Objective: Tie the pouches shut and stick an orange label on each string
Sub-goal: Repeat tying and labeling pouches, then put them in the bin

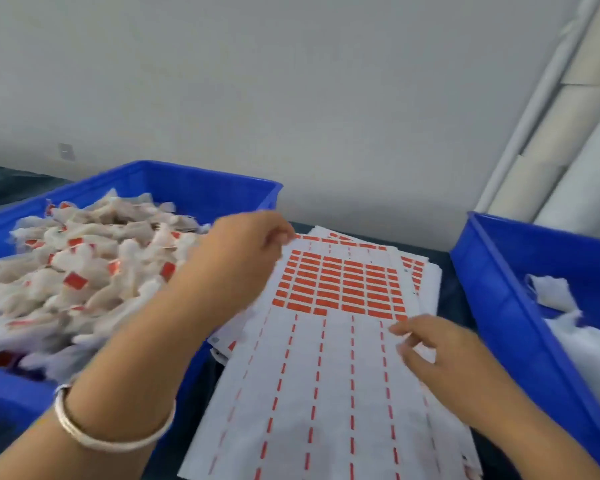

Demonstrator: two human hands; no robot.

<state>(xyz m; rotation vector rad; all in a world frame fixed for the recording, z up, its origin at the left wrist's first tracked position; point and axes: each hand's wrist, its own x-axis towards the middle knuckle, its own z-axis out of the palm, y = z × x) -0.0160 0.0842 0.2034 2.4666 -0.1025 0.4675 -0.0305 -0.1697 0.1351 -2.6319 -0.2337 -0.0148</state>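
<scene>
1. A silver bangle (113, 426) circled the left wrist at 7 o'clock.
2. The top label sheet (329, 386) lay at centre on a stack of sheets; its near part was stripped, leaving only orange dashes.
3. The right hand (440, 355) rested at 4 o'clock on the sheet's right edge, fingers loosely curled; whether they pinched anything could not be told.
4. The remaining orange labels (340, 285) sat in a block toward 12 o'clock.
5. The left hand (243, 251) hovered at 11 o'clock, fingertips drawn together; any label between them was blurred.
6. Tied, labelled pouches (70, 282) filled the blue bin (201, 188) at 9 o'clock.
7. Another blue bin (499, 292) at 3 o'clock held white pouches (575, 337).
</scene>
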